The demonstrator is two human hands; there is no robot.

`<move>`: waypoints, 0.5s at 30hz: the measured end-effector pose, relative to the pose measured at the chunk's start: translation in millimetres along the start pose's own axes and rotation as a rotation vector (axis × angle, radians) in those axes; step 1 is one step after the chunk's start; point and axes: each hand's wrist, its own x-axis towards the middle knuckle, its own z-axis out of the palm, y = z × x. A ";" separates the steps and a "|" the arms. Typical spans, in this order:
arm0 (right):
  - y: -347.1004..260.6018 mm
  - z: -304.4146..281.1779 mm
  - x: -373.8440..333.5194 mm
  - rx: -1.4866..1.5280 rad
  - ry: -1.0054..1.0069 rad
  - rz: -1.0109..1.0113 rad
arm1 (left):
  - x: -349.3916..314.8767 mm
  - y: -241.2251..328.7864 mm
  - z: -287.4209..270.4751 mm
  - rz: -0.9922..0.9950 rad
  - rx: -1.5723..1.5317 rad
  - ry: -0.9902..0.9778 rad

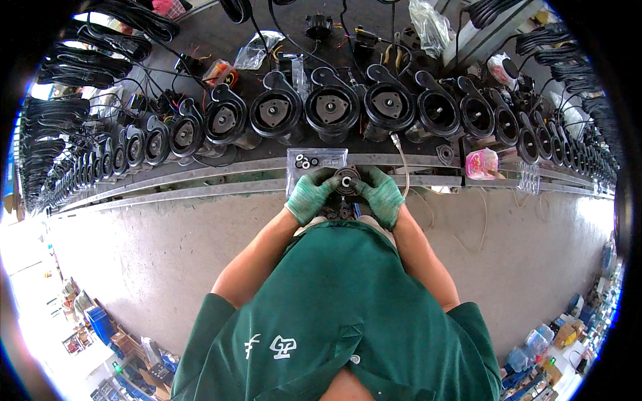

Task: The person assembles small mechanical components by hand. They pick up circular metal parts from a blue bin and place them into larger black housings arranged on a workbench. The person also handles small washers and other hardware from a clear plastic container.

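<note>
Both my hands wear green-and-white knit gloves and meet in front of my body. My left hand (311, 195) and my right hand (380, 194) grip a dark round flange-like part (347, 172) from its two sides. A pale ring with a dark hole shows at its middle. Just left of the part, a clear plastic tray (292, 158) sits at the bench edge, with several small white and black rings (305, 162) in it. Below my hands, more dark parts (340, 209) show in my lap, partly hidden.
A long row of black round motor housings (332, 107) lines the bench edge. A hose with a metal tip (396, 140) hangs over the edge. A flat metal plate (445, 154) and a pink container (481, 164) lie to the right. Coiled black cables (87, 65) hang at the left.
</note>
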 end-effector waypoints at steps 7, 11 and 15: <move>-3.3 -1.4 -2.2 -0.011 -0.004 0.005 | -1.9 -1.2 3.2 0.020 -0.028 0.001; 6.5 -5.7 0.1 -0.021 -0.014 -0.014 | -3.0 -0.8 6.9 0.029 -0.026 0.006; 14.4 -5.6 3.5 -0.121 0.007 -0.041 | -0.1 -4.5 8.1 0.106 0.165 0.047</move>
